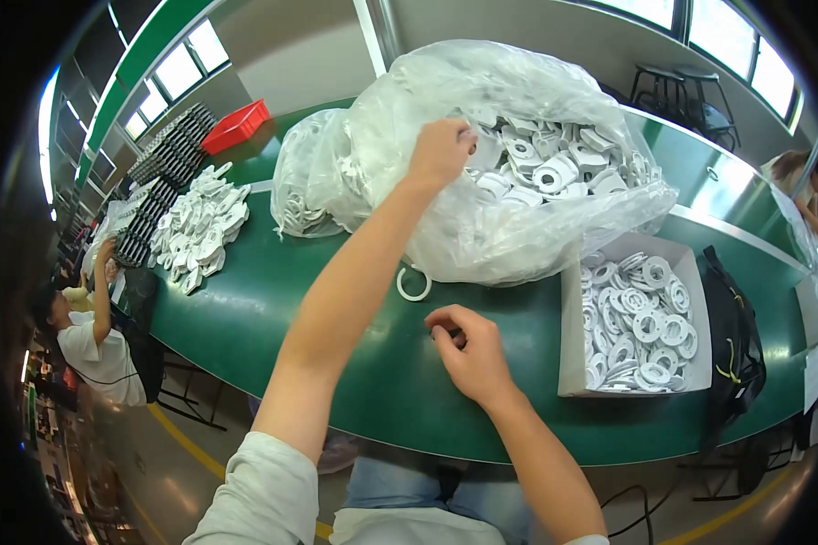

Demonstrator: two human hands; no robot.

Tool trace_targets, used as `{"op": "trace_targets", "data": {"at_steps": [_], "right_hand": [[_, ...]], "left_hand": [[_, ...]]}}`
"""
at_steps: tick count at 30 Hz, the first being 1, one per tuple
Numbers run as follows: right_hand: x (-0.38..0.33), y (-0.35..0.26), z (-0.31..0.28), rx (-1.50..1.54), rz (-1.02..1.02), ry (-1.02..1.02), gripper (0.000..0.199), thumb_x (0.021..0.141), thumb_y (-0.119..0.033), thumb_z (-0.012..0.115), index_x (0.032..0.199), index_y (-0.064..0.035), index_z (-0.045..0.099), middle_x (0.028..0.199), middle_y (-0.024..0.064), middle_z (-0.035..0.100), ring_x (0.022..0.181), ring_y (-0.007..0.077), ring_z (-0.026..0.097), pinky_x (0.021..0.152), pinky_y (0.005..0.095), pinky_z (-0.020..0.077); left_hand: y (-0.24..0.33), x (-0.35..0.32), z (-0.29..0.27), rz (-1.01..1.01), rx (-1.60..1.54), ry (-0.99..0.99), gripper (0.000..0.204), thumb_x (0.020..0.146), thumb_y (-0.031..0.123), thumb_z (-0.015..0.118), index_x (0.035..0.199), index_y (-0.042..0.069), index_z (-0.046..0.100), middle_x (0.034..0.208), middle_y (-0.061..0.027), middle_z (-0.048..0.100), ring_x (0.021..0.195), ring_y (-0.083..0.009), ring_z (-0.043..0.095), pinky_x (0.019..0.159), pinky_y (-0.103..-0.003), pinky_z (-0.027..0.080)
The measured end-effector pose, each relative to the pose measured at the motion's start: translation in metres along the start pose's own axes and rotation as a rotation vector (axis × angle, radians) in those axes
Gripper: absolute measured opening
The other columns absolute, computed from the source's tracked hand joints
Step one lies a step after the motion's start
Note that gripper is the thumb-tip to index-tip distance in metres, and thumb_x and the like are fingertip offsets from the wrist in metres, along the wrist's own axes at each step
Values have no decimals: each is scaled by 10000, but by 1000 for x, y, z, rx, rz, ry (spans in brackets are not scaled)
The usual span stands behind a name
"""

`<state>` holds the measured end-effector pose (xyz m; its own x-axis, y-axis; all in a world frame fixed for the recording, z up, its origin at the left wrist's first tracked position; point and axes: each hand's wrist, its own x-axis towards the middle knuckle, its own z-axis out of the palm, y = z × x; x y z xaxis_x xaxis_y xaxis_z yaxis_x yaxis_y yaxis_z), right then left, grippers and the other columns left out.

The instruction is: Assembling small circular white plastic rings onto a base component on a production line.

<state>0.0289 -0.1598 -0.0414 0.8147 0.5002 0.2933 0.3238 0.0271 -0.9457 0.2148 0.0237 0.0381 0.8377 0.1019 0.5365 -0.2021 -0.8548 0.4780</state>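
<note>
Head view: large clear plastic bag, one, slumped on a green table, mouth gaping upward, its rim folded and loose. Contents: white moulded parts, heaped, some with round openings.

Left hand: at the left edge of the bag's mouth, fingers bent inward; whether they pinch film or a part cannot be told. Its forearm crosses the table diagonally, left of the ring.

Right hand: low over the table, between bag and near edge, thumb and forefinger curled toward each other; contents of the grasp, if any, cannot be told.

White ring, one, lying just below the bag's lower edge, between left forearm and right hand; its top probably runs under the film.

Room: green surface shows from the right hand across to the carton, and below the hand to the curved table edge.

Carton, open-topped, right of the right hand, filled with flat white rings. Black bag beside its right wall.

Leftward: smaller clear bag against the large one; heap of white pieces; stacked black trays; red bin. A co-worker sits at the far left edge.
</note>
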Motion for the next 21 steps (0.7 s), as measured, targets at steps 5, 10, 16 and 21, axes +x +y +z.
{"op": "trace_targets", "data": {"at_steps": [5, 10, 16, 21], "right_hand": [[4, 2, -19, 577, 280, 54, 305, 973, -261, 447, 1098, -4, 554, 908, 120, 635, 751, 174, 632, 518, 249, 465], [13, -13, -27, 944, 385, -92, 496, 969, -406, 380, 1226, 3, 494, 1029, 157, 618, 842, 240, 634, 545, 272, 462], [10, 7, -21, 746, 374, -86, 187, 925, -137, 528, 1068, -17, 538, 815, 49, 603, 575, 88, 501, 463, 220, 370], [10, 39, -13, 338, 205, -93, 246, 852, -115, 626, 1034, -9, 499, 873, 38, 585, 750, 68, 536, 658, 246, 435]], "left_hand": [[63, -50, -82, -95, -612, -362, 97, 824, 79, 639, 849, -5, 681, 737, -49, 673, 655, -99, 622, 548, -276, 470], [70, -103, -125, 277, -428, -794, 135, 724, -29, 654, 852, 2, 682, 788, -47, 681, 733, -122, 626, 646, -310, 489], [125, -121, -84, 352, -204, -394, 269, 659, -125, 529, 867, -2, 648, 878, -135, 652, 831, -314, 632, 726, -348, 490], [204, -124, 29, 585, -129, -590, 106, 718, 15, 624, 819, 17, 659, 801, -151, 626, 802, -325, 621, 679, -411, 504]]}}
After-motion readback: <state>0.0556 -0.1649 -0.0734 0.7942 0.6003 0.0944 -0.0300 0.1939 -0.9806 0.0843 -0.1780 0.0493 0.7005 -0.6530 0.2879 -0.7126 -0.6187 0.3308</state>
